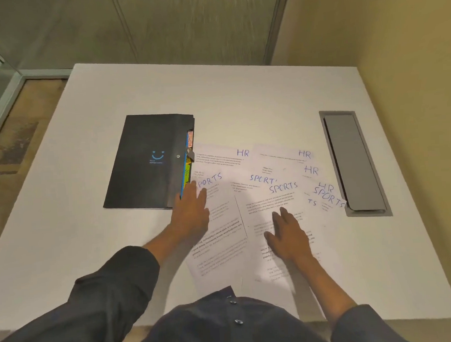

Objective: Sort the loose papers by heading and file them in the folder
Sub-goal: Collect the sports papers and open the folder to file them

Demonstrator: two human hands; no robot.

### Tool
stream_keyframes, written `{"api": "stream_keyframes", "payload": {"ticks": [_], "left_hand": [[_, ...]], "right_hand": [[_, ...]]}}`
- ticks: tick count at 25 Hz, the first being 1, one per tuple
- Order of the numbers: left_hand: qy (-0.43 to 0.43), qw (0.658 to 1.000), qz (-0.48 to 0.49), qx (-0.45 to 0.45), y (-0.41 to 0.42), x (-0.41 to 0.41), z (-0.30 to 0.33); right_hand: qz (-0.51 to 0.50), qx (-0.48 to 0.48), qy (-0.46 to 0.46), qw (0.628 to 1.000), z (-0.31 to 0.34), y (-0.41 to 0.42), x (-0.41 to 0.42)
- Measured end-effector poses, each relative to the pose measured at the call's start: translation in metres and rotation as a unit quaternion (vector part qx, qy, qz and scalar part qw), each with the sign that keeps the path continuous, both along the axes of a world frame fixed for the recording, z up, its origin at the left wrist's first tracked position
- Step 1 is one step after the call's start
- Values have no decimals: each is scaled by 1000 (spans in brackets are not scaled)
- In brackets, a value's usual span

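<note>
Two hands flat on a fan of loose papers [267, 184], nothing gripped. Left hand [192, 212] has straight fingers pressing the leftmost SPORTS sheet [217, 224], fingertips touching or just short of the folder's open edge; can't tell which. Right hand [289, 235] has fingers spread, resting on the middle SPORTS sheet [272, 213]. Hands apart, one sheet each.

Papers lie overlapped at table centre, spreading toward the right edge; the far-right sheets overlap the grey cable hatch [356, 163] set in the table [118, 256]. Headings handwritten in blue: several HR along the far row, SPORTS on the near ones. Not sorted yet, judging by the mix.

Key relation: folder [144, 160] sits left of the papers and forward-left of both hands, long axis running near-to-far, slightly tilted. Its opening and coloured tab dividers [188, 167] face right, toward the papers. Left hand is nearer, right beside that edge, so likely it holds or opens the folder while the right feeds sheets leftward.

Materials: folder matte black, stiff-looking, smiley logo, snap button at the flap. Papers thin white printed sheets, flat, will slide easily on the smooth white tabletop. Hatch is a long brushed-metal rectangle.
</note>
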State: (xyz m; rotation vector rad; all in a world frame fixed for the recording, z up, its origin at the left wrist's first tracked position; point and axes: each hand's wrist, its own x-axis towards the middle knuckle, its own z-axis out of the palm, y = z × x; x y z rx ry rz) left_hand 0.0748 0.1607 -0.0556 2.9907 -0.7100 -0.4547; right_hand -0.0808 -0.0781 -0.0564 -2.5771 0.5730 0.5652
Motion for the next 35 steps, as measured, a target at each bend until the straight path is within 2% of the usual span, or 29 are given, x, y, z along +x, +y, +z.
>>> {"api": "stream_keyframes", "payload": {"ticks": [2,5,8,12,16,19,23,27,31,33,35], "left_hand": [[42,999,-24,19,-6,-32,-11],[122,992,-1,21,-18,-70,-19],[131,991,25,28,-36,-82,-14],[116,993,21,6,-71,-91,-6],[168,985,38,3,-98,-110,-15],[163,984,68,-3,-107,-116,-22],[154,985,78,-9,-110,-116,-24],[161,984,79,-16,-113,-113,-21],[158,981,68,-94,-115,-109,-14],[108,981,102,-128,-112,-105,-10],[61,980,156,-104,-105,-103,-8]], "right_hand": [[14,-1,5,1000,-3,-2,0],[-18,1,-30,999,0,-4,5],[-94,-39,-67,993,6,-13,-2],[-206,-21,-8,978,12,-40,-17],[-157,4,22,987,12,-74,-22],[-155,26,13,987,11,-94,-20],[-209,127,4,970,14,-117,-20],[-162,158,-13,974,12,-123,-35],[-177,185,-94,962,13,-131,-52],[-199,200,-147,948,19,-140,-55],[-231,233,-193,925,29,-148,-58]]}}
